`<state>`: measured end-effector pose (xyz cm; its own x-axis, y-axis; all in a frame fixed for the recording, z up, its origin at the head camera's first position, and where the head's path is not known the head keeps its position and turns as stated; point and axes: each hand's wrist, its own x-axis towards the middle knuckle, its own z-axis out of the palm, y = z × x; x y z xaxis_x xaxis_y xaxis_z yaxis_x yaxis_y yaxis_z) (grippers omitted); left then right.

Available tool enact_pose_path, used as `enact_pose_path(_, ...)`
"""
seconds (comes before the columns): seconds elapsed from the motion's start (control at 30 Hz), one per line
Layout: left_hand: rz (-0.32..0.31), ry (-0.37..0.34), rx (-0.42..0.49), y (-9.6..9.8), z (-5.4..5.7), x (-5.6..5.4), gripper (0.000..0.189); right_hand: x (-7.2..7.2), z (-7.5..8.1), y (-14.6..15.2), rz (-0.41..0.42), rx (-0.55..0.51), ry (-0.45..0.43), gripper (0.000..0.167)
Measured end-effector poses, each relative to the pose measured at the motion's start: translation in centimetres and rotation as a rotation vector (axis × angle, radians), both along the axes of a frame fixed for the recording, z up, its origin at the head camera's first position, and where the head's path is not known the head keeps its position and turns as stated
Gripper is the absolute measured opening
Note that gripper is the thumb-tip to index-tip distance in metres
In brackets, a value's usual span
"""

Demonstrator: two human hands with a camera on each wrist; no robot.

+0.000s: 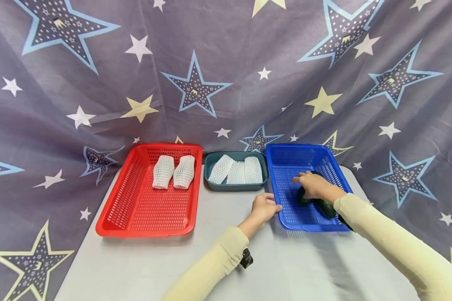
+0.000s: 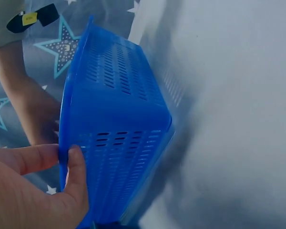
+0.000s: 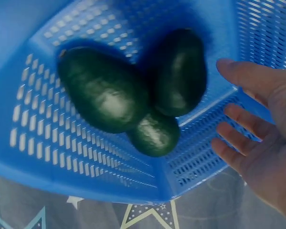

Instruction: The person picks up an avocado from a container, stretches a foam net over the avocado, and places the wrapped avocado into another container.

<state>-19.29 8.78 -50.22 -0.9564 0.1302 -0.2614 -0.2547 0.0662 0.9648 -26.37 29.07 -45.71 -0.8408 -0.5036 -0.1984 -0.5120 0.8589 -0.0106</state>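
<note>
I had the left hand [image 1: 265,207] pinching the blue basket [image 1: 312,228] by the right edge of the worktop [image 1: 147,267]. The right hand [image 3: 267,129], fingers apart, was near three green fruits [image 3: 105,90] inside it.

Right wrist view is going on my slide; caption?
Empty right hand beside three dark green fruits in a blue basket.

The blue basket [image 2: 128,112] and red basket [image 1: 147,233] look like smooth plastic, the green fruits [image 3: 100,88] glossy, the starry backdrop [image 1: 233,46] matt cloth.
</note>
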Motion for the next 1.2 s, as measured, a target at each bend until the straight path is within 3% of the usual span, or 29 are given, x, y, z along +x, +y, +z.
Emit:
enact_pose_path(0.43, 0.056, -0.168, -0.042, 0.8, 1.0, -0.8, 0.037, 1.0, -1.7, 1.2, 0.066, 0.044, 0.054, 0.057)
enact_pose_path(0.87, 0.03, -0.231, 0.03, 0.6, 1.2, -1.9, 0.033, 0.4, -2.4, 1.0, 0.035, 0.053, 0.012, 0.051)
enact_pose_path(1.2, 0.021, -0.234, 0.029, 0.6, 1.3, -1.4, 0.033, 0.0, -3.7, 1.3, -0.011, 0.084, -0.013, 0.048)
